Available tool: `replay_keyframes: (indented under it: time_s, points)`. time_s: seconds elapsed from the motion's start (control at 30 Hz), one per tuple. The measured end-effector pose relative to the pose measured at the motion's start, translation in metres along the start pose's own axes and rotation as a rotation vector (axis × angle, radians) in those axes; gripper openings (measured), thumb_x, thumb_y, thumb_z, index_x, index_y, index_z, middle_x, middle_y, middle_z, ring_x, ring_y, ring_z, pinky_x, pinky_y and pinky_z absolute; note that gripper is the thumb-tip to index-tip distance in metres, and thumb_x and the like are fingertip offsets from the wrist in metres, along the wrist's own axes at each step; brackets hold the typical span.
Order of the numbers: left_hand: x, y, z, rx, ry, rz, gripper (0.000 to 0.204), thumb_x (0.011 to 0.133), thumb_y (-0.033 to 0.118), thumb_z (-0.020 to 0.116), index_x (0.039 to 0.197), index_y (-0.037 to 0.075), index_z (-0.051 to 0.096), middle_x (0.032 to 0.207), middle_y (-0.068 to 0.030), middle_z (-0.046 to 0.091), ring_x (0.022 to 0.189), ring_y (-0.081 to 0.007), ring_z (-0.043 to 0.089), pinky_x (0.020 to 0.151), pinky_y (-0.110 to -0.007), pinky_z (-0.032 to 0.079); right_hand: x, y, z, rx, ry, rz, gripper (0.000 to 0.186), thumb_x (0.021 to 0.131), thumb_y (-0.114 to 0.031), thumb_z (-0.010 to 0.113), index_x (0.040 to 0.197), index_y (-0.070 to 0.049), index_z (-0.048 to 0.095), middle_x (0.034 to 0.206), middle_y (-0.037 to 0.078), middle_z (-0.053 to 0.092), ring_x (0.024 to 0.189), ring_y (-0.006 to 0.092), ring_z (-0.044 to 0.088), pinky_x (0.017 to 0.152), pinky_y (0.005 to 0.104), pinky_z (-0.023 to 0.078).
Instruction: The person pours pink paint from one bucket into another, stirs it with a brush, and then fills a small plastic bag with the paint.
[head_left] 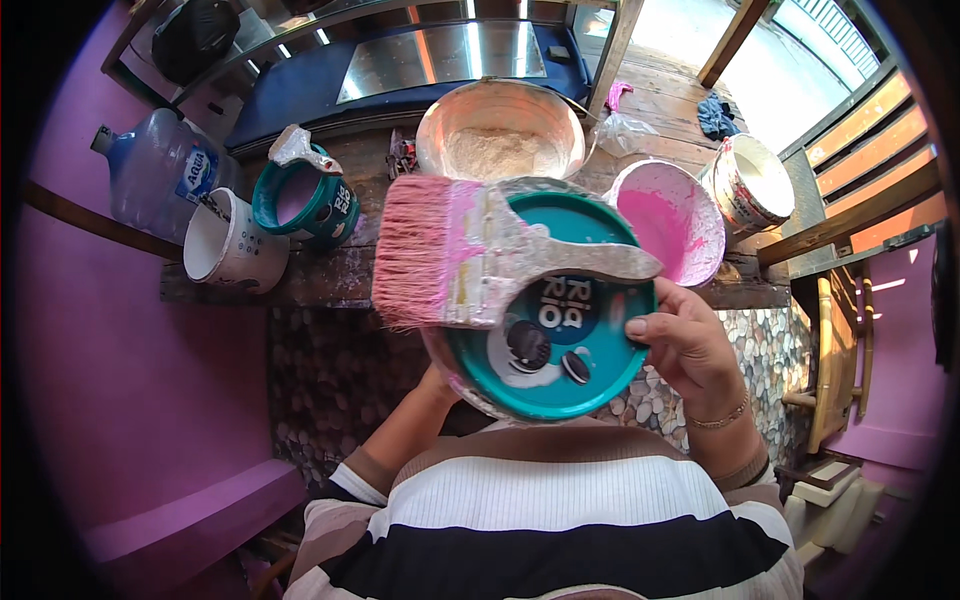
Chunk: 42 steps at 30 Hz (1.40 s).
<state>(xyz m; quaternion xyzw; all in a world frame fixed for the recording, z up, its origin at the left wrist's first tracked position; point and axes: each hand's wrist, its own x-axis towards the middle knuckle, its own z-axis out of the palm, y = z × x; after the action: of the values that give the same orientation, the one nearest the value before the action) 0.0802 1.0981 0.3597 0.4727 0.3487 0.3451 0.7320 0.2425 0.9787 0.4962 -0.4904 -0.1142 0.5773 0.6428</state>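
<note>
Head view: the right hand (695,345) pinches the edge of a teal lid (620,370) before the striped shirt (560,485); a wide paintbrush (500,250) lies across it. The left hand (435,385) is mostly hidden, its fingers impossible to tell.

Two paintbrushes (480,255) (300,148) and three whitish buckets (230,258) (672,222) (752,182) at one wooden counter (368,262).
Of the brushes, one is near, across the single teal lid (610,385), and one is at the left, on the single teal tub (338,212). Of the buckets, one stands left and two right; whether the far-right one is a stack cannot be told. There is one large basin (560,118) in the middle, one water jug (150,172) at the left, and, toward the far right, one clear plastic bag (625,136) and one blue cloth (717,117). One hand shows, the right (688,345), wearing one bracelet (722,415).
</note>
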Motion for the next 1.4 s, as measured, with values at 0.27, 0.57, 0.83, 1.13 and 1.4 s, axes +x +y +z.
replay_keyframes:
  time_s: [0.27,0.57,0.83,1.13,1.4]
  points:
    - [0.002,0.004,-0.240,-0.069,0.216,-0.619,0.028,0.099,0.028,0.049,0.112,0.004,0.051,0.107,-0.0173,0.063,0.088,-0.0310,0.067,0.075,-0.046,0.059,0.123,0.118,0.032,-0.070,-0.008,0.202,0.036,0.082,-0.006,0.070,0.113,0.003,0.055,0.101,0.012,0.066,0.084,0.0216,0.069,0.067,0.0351,0.062]
    - [0.019,0.028,-0.283,-0.005,0.050,-0.644,0.023,0.099,0.026,0.051,0.103,0.004,0.052,0.103,-0.0182,0.063,0.084,-0.0316,0.068,0.073,-0.045,0.059,0.201,0.198,0.043,-0.239,0.262,0.180,0.037,0.081,-0.005,0.069,0.114,0.004,0.055,0.100,0.013,0.066,0.083,0.0245,0.069,0.064,0.0392,0.062]
    - [0.058,0.045,-0.252,0.188,-0.147,-0.611,0.022,0.098,0.022,0.054,0.107,0.003,0.050,0.102,-0.0173,0.063,0.080,-0.0272,0.068,0.070,-0.040,0.059,0.221,0.216,0.061,-0.716,0.584,-0.113,0.045,0.074,-0.021,0.079,0.105,0.007,0.064,0.091,0.018,0.069,0.082,0.0260,0.069,0.072,0.0371,0.055]
    - [0.057,0.045,-0.204,0.385,-0.299,-0.609,0.020,0.100,0.020,0.052,0.108,0.002,0.050,0.098,-0.0130,0.062,0.078,-0.0199,0.066,0.069,-0.034,0.058,0.159,0.175,0.016,-0.385,0.451,-0.210,0.022,0.089,-0.013,0.067,0.102,0.005,0.064,0.089,0.007,0.066,0.076,0.0109,0.065,0.066,0.0252,0.054]
    - [0.047,0.047,-0.085,0.209,-0.636,-0.656,0.033,0.104,0.030,0.041,0.117,0.001,0.050,0.114,-0.0166,0.060,0.094,-0.0245,0.064,0.082,-0.038,0.056,0.041,0.160,-0.134,0.159,0.878,-0.120,0.034,0.093,-0.027,0.061,0.116,-0.003,0.056,0.097,0.010,0.059,0.076,0.0210,0.063,0.063,0.0322,0.055]
